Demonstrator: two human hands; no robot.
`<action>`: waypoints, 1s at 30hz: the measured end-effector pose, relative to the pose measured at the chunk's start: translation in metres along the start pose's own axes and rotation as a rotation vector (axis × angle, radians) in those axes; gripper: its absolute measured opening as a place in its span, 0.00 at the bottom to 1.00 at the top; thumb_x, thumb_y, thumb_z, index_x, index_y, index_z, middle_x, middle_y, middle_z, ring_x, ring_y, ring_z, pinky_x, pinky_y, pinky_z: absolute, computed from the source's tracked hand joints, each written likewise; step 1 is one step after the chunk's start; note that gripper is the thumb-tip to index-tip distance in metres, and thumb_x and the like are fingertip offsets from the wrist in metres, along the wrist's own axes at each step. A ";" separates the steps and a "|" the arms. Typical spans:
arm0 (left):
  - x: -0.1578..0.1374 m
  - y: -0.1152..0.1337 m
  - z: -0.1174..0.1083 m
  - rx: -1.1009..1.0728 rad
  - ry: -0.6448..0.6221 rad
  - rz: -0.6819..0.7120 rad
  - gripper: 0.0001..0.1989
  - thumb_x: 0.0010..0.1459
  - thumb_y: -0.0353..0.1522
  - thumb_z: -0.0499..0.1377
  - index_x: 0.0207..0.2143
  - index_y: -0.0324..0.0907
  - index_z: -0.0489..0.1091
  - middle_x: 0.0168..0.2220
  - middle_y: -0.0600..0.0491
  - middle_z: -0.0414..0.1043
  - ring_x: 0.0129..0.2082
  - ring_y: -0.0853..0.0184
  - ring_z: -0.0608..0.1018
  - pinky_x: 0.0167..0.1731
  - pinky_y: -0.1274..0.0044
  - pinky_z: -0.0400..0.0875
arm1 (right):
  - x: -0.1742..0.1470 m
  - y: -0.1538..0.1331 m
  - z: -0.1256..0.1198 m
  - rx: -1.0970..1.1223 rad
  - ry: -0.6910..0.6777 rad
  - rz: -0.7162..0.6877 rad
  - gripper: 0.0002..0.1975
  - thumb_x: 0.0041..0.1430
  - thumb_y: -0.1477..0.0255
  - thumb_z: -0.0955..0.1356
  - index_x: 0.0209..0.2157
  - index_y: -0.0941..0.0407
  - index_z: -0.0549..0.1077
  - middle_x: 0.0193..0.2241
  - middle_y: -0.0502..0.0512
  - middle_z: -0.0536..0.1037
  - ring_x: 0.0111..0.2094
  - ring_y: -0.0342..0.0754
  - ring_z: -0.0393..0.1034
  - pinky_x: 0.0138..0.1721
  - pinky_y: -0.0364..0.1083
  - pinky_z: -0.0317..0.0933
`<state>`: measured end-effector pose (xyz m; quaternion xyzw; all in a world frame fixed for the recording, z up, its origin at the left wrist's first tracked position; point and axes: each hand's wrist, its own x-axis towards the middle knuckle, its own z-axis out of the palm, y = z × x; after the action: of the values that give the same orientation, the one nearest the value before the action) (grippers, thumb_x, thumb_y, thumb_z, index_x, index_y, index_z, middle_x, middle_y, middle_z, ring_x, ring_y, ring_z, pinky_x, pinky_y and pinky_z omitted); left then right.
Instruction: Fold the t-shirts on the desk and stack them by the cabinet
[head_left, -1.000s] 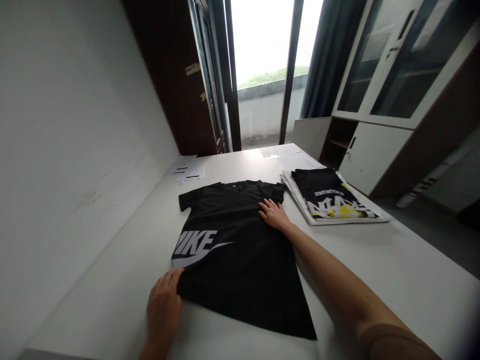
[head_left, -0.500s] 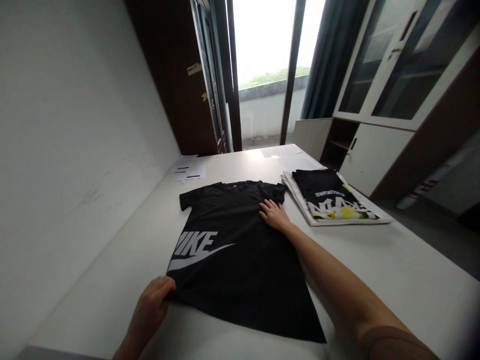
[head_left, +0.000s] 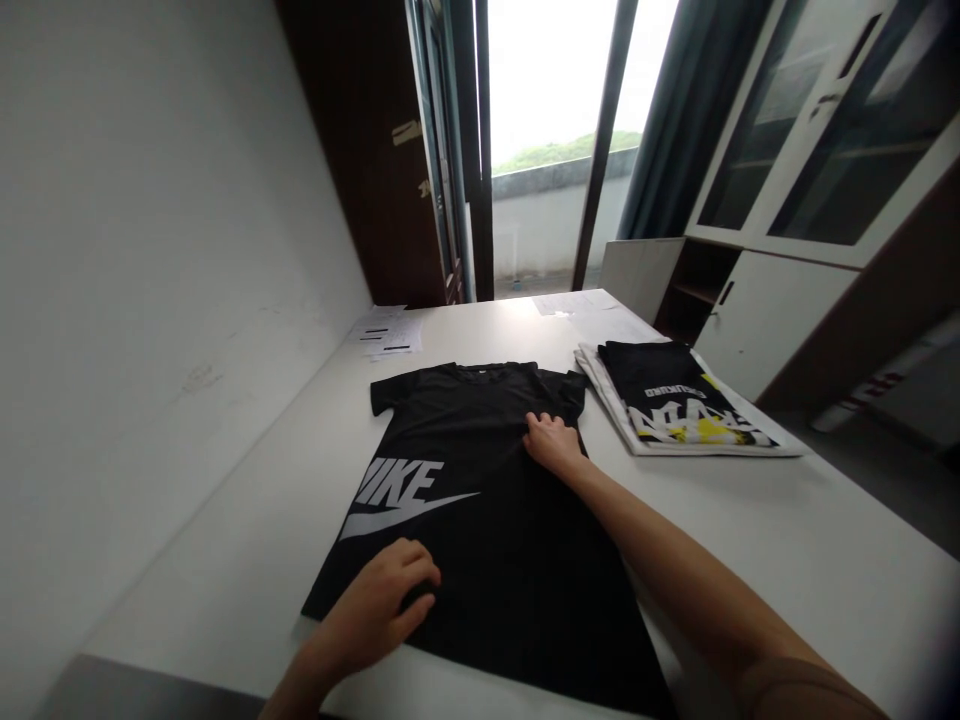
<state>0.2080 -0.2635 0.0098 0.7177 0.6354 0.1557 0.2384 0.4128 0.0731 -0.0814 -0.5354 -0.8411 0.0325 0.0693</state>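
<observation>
A black T-shirt (head_left: 480,520) with a grey NIKE print and swoosh at its left side lies spread on the white table (head_left: 247,560), collar away from me. My right hand (head_left: 553,442) is on the upper right of the shirt, below the right sleeve, its fingers bent and drawn together on the cloth. Over the lower left of the shirt, under the print, my left hand (head_left: 382,605) is held with thumb and fingers apart and nothing between them. The near hem is partly hidden behind my left hand and wrist.
Right of the shirt lies a stack of folded clothes (head_left: 675,400), a black printed one on top of white. Papers (head_left: 394,333) lie at the far left and more sheets (head_left: 574,303) at the far edge. A wall (head_left: 187,300) borders the table on the left.
My left hand has let go of the lower left corner and moved right over the shirt; that corner now lies spread outward. My right hand's fingers have gone from spread to bent.
</observation>
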 end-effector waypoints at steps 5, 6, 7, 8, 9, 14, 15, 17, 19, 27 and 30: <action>0.061 0.010 0.033 0.158 -0.044 0.241 0.26 0.59 0.32 0.64 0.59 0.47 0.67 0.64 0.47 0.63 0.66 0.54 0.64 0.65 0.59 0.58 | -0.004 -0.002 -0.008 0.014 -0.080 -0.132 0.18 0.65 0.61 0.66 0.53 0.53 0.74 0.52 0.68 0.75 0.51 0.65 0.70 0.48 0.58 0.65; 0.069 0.013 0.041 0.187 -0.070 0.289 0.30 0.58 0.35 0.65 0.63 0.47 0.65 0.67 0.45 0.59 0.68 0.51 0.60 0.66 0.56 0.55 | -0.004 -0.002 -0.007 0.035 -0.079 -0.200 0.18 0.65 0.61 0.67 0.54 0.52 0.74 0.53 0.66 0.74 0.54 0.64 0.69 0.50 0.57 0.64; 0.076 0.017 0.049 0.205 -0.100 0.338 0.33 0.58 0.38 0.65 0.65 0.47 0.62 0.70 0.44 0.56 0.70 0.49 0.57 0.67 0.53 0.52 | -0.003 -0.001 -0.005 0.062 -0.074 -0.275 0.19 0.64 0.61 0.67 0.55 0.51 0.73 0.55 0.64 0.74 0.56 0.62 0.68 0.53 0.56 0.63; 0.081 0.023 0.057 0.211 -0.129 0.386 0.35 0.59 0.41 0.64 0.67 0.47 0.59 0.71 0.43 0.52 0.71 0.48 0.55 0.67 0.51 0.50 | -0.002 -0.001 -0.002 0.091 -0.061 -0.343 0.20 0.65 0.60 0.68 0.56 0.50 0.73 0.58 0.62 0.72 0.59 0.61 0.66 0.57 0.55 0.61; 0.084 0.029 0.064 0.206 -0.157 0.433 0.36 0.61 0.44 0.62 0.68 0.47 0.57 0.72 0.43 0.50 0.72 0.48 0.53 0.68 0.50 0.47 | 0.000 0.000 0.002 0.116 -0.040 -0.391 0.21 0.65 0.60 0.67 0.58 0.50 0.72 0.60 0.60 0.71 0.61 0.59 0.63 0.59 0.55 0.59; 0.087 0.065 0.089 0.136 -0.263 0.609 0.32 0.70 0.45 0.51 0.71 0.47 0.51 0.74 0.45 0.44 0.73 0.52 0.48 0.69 0.50 0.40 | 0.007 0.002 0.026 0.140 -0.005 -0.367 0.26 0.69 0.56 0.63 0.65 0.48 0.66 0.68 0.59 0.60 0.70 0.59 0.48 0.68 0.61 0.44; 0.086 0.071 0.093 0.121 -0.272 0.625 0.32 0.70 0.46 0.50 0.71 0.47 0.50 0.74 0.45 0.44 0.73 0.52 0.47 0.69 0.50 0.39 | 0.008 0.003 0.028 0.137 -0.017 -0.342 0.28 0.69 0.54 0.63 0.66 0.48 0.64 0.69 0.59 0.58 0.71 0.61 0.45 0.68 0.64 0.41; 0.086 0.078 0.098 0.079 -0.283 0.647 0.32 0.70 0.47 0.51 0.71 0.46 0.51 0.74 0.45 0.44 0.73 0.52 0.47 0.69 0.51 0.39 | 0.010 0.005 0.031 0.123 -0.030 -0.252 0.32 0.68 0.50 0.63 0.68 0.47 0.62 0.70 0.62 0.55 0.71 0.66 0.42 0.66 0.69 0.39; 0.089 0.079 0.098 0.025 -0.288 0.655 0.32 0.70 0.48 0.51 0.71 0.48 0.53 0.74 0.47 0.46 0.73 0.53 0.49 0.69 0.53 0.42 | 0.012 0.009 0.029 0.100 -0.025 -0.116 0.35 0.66 0.48 0.63 0.69 0.48 0.60 0.70 0.66 0.55 0.70 0.72 0.43 0.63 0.73 0.41; 0.182 -0.007 0.033 0.081 0.277 0.277 0.18 0.72 0.37 0.48 0.58 0.43 0.70 0.66 0.46 0.62 0.67 0.60 0.61 0.68 0.64 0.52 | 0.022 0.023 0.017 0.073 0.028 -0.040 0.26 0.67 0.56 0.65 0.61 0.53 0.69 0.63 0.68 0.67 0.65 0.67 0.55 0.63 0.66 0.47; 0.227 -0.064 0.015 0.313 0.336 -0.032 0.21 0.71 0.38 0.51 0.60 0.40 0.68 0.68 0.43 0.59 0.69 0.57 0.58 0.68 0.63 0.50 | 0.026 0.016 0.021 0.103 -0.044 -0.159 0.28 0.68 0.55 0.64 0.65 0.51 0.66 0.68 0.63 0.60 0.70 0.62 0.47 0.67 0.64 0.41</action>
<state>0.1947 -0.0367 -0.0551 0.6998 0.6938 0.1690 0.0174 0.4127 0.1039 -0.1019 -0.4619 -0.8794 0.0820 0.0805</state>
